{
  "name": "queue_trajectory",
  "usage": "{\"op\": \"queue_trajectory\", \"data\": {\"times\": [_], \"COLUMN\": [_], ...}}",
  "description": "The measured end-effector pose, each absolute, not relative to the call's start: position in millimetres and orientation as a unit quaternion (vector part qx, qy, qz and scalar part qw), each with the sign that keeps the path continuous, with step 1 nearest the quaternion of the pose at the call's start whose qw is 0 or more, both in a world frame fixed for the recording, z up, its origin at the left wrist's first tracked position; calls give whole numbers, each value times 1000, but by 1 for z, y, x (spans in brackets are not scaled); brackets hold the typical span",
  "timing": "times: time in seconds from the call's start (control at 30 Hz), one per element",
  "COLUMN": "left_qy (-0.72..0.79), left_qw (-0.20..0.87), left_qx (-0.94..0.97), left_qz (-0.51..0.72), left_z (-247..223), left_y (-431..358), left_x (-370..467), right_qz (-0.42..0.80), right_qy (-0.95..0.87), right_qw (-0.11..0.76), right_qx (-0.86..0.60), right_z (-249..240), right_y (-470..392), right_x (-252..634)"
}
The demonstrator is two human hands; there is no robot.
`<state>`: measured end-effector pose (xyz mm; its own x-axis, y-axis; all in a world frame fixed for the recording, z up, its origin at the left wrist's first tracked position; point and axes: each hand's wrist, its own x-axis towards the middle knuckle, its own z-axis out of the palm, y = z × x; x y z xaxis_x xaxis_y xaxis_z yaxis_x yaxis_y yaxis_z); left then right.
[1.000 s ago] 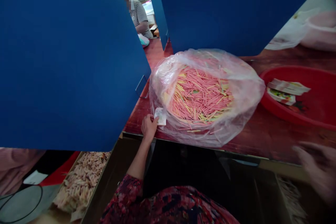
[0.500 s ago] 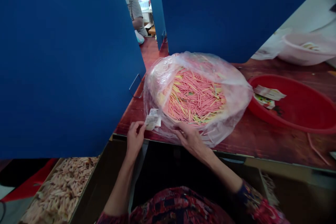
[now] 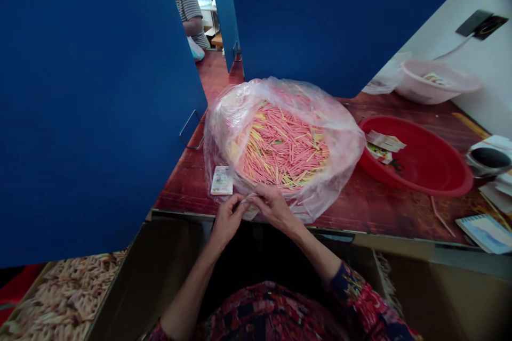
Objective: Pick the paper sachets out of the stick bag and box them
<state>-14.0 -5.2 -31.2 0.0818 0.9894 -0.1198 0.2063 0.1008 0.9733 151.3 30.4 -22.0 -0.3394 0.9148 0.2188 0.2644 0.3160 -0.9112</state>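
Observation:
My left hand [image 3: 230, 217] and my right hand [image 3: 275, 208] meet at the near edge of the table. Fingers of both are pinched on a small pale packet [image 3: 251, 213], partly covered by them. Directly beyond lies a large clear plastic bag [image 3: 346, 154], its mouth open. Thin pink and yellow sticks [image 3: 286, 141] fill it. Another small white printed packet [image 3: 221, 181] lies by the bag's left side, left of my hands.
Blue panels [image 3: 92, 90] [image 3: 300, 21] stand left and behind. To the right are a red basin [image 3: 436, 162] holding paper pieces, a pink basin [image 3: 428, 88], a metal cup [image 3: 488, 160] and a spiral notepad [image 3: 486, 232]. A person in stripes [image 3: 190, 8] sits beyond the gap.
My left hand has moved right, carrying the small packet away from the white one, and now meets my right hand. The view has shifted to the right.

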Motion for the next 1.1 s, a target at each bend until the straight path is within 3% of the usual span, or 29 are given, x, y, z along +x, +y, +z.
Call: {"op": "queue_trajectory", "data": {"times": [0.17, 0.43, 0.57, 0.7, 0.77, 0.83, 0.93, 1.1], "left_qy": [570, 562, 554, 587, 603, 615, 620, 614], "left_qw": [476, 532, 542, 468, 419, 374, 331, 323], "left_qx": [540, 459, 459, 497, 520, 532, 539, 541], "left_qz": [397, 436, 434, 435, 436, 447, 464, 476], "left_z": [-35, -35, -38, -36, -34, -34, -37, -43], "left_y": [-6, 0, 1, -1, -3, -5, -6, -7], "left_x": [-12, -20, -17, -17, -19, -23, -29, -31], "right_qz": [438, 529, 493, 464, 418, 295, 90, -37], "right_qy": [-686, -638, -653, -661, -658, -672, -697, -723], "right_qw": [378, 377, 381, 383, 380, 356, 250, 145], "right_qx": [-441, -414, -430, -448, -498, -578, -665, -675], "right_z": [-24, -25, -29, -35, -35, -33, -29, -41], "right_y": [38, 49, 44, 45, 52, 65, 88, 113], "right_x": [144, 155, 153, 148, 149, 152, 153, 137]}}
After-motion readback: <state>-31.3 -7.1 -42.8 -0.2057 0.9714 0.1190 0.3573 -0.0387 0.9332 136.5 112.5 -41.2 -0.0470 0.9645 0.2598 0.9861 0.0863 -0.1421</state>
